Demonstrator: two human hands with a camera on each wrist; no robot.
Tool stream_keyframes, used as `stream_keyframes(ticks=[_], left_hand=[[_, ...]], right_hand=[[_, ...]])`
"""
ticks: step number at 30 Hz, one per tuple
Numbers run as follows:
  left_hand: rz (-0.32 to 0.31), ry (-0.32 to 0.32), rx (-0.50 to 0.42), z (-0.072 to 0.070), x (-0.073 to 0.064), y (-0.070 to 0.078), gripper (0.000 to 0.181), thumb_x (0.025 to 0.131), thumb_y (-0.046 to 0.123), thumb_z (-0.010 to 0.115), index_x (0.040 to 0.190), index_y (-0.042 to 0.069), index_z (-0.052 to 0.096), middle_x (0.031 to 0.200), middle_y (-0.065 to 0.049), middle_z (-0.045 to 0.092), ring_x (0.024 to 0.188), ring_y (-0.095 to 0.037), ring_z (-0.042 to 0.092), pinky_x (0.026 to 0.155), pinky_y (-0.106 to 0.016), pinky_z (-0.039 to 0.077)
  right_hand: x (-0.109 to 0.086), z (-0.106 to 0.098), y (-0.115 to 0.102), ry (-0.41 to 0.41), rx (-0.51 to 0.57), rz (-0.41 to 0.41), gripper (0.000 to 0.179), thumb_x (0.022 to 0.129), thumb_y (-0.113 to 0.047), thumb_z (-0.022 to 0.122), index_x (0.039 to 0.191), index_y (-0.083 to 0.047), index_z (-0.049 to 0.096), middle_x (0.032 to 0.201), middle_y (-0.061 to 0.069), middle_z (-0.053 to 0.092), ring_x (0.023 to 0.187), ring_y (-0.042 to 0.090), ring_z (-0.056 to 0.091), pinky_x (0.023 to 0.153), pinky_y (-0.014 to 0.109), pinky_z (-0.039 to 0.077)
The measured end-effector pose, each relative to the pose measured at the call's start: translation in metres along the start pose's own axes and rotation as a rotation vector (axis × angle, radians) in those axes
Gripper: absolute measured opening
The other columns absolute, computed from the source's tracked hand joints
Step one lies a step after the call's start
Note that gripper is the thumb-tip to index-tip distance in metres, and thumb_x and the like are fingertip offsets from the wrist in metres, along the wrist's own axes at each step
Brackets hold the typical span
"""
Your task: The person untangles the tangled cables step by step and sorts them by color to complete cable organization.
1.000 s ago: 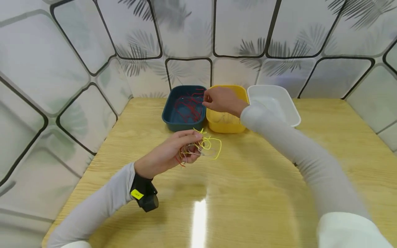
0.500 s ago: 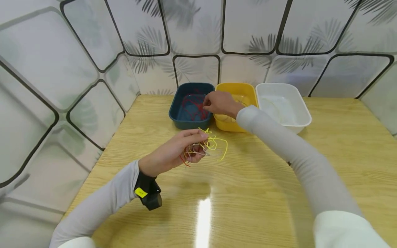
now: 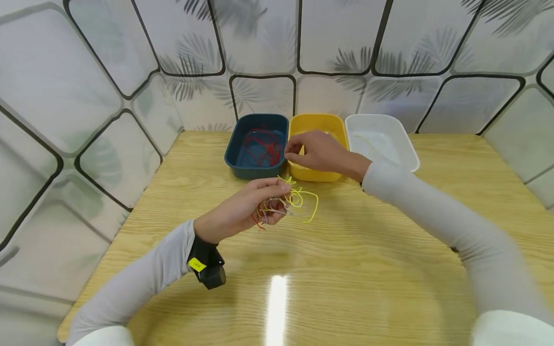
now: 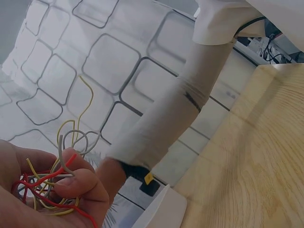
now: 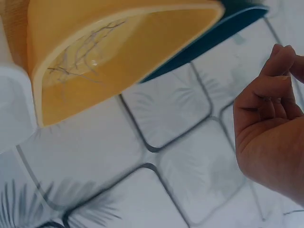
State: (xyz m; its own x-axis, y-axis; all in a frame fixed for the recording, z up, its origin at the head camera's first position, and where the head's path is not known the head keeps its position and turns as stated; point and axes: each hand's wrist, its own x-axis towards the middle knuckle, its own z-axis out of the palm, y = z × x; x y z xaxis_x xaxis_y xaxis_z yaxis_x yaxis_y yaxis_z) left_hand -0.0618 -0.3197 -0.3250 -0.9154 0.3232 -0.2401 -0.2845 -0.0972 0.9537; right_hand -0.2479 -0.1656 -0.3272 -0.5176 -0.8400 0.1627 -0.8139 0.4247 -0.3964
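Note:
My left hand (image 3: 244, 204) holds a tangled bunch of thin wires (image 3: 298, 198) above the table. In the left wrist view the bunch shows red, yellow and grey wires (image 4: 66, 164), some ends sticking out past the fingers. My right hand (image 3: 324, 151) is over the front left of the yellow bin (image 3: 318, 176), beside the dark blue bin (image 3: 255, 172). Its fingers are loosely bent, and no wire shows between them in the right wrist view. Red wires (image 3: 269, 150) lie in the blue bin. Greyish wires (image 5: 88, 50) lie in the yellow one.
A white bin (image 3: 409, 151) stands right of the yellow one, with a faint pale yellow wire inside. The three bins form a row at the back of the wooden table (image 3: 346, 269), in front of a patterned wall (image 3: 264, 101).
My right hand reached over the blue bin's right side, then drew back to the right, over the yellow bin. The left hand keeps its grip on the wires almost unmoved. The head view shifted slightly.

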Motion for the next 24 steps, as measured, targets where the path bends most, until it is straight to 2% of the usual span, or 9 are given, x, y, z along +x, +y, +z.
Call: stream_keyframes(ticks=[4,10,14,17,21,24], left_hand=[[0.005,0.006,0.006,0.002,0.004,-0.002,0.019,0.109,0.024,0.045,0.100,0.012,0.056,0.078,0.004,0.058,0.064,-0.008,0.048,0.061,-0.021,0.039],[0.004,-0.003,0.017,0.005,0.009,-0.003,0.018,0.109,0.024,0.045,0.102,0.012,0.056,0.079,0.004,0.057,0.065,-0.009,0.048,0.061,-0.022,0.039],[0.001,-0.013,0.023,0.008,0.009,-0.003,0.018,0.109,0.024,0.046,0.103,0.011,0.056,0.079,0.003,0.057,0.064,-0.009,0.047,0.061,-0.022,0.039],[-0.005,-0.012,0.036,0.009,0.009,-0.004,0.018,0.108,0.024,0.046,0.104,0.009,0.055,0.079,0.003,0.057,0.064,-0.009,0.046,0.061,-0.022,0.039],[-0.019,-0.007,0.058,0.011,0.010,-0.005,0.018,0.108,0.025,0.047,0.103,0.009,0.055,0.081,0.002,0.056,0.064,-0.011,0.045,0.062,-0.024,0.038],[-0.021,-0.018,0.083,0.014,0.011,-0.006,0.017,0.107,0.025,0.049,0.101,0.010,0.055,0.081,0.003,0.055,0.063,-0.012,0.045,0.062,-0.025,0.038]], right_hand=[[-0.041,-0.011,-0.017,0.004,0.070,-0.054,0.014,0.100,-0.032,0.063,0.100,-0.021,0.073,0.083,-0.007,0.075,0.062,0.014,0.056,0.059,0.027,0.043],[-0.090,-0.022,-0.035,-0.032,0.130,-0.068,0.017,0.103,-0.031,0.060,0.093,-0.024,0.071,0.069,-0.011,0.061,0.056,0.010,0.048,0.054,0.025,0.038],[-0.109,-0.026,-0.041,-0.046,0.140,-0.078,0.019,0.104,-0.032,0.057,0.094,-0.024,0.071,0.067,-0.011,0.059,0.055,0.008,0.045,0.053,0.025,0.038],[-0.119,-0.028,-0.043,-0.064,0.158,-0.074,0.017,0.104,-0.035,0.057,0.098,-0.026,0.071,0.071,-0.013,0.063,0.057,0.007,0.048,0.054,0.025,0.041],[-0.127,-0.029,-0.045,-0.106,0.208,-0.043,0.011,0.099,-0.034,0.065,0.104,-0.026,0.071,0.078,-0.014,0.070,0.058,0.008,0.052,0.055,0.024,0.045],[-0.132,-0.031,-0.047,-0.145,0.232,-0.009,0.009,0.097,-0.031,0.069,0.103,-0.025,0.071,0.080,-0.013,0.071,0.061,0.009,0.054,0.057,0.024,0.046]])
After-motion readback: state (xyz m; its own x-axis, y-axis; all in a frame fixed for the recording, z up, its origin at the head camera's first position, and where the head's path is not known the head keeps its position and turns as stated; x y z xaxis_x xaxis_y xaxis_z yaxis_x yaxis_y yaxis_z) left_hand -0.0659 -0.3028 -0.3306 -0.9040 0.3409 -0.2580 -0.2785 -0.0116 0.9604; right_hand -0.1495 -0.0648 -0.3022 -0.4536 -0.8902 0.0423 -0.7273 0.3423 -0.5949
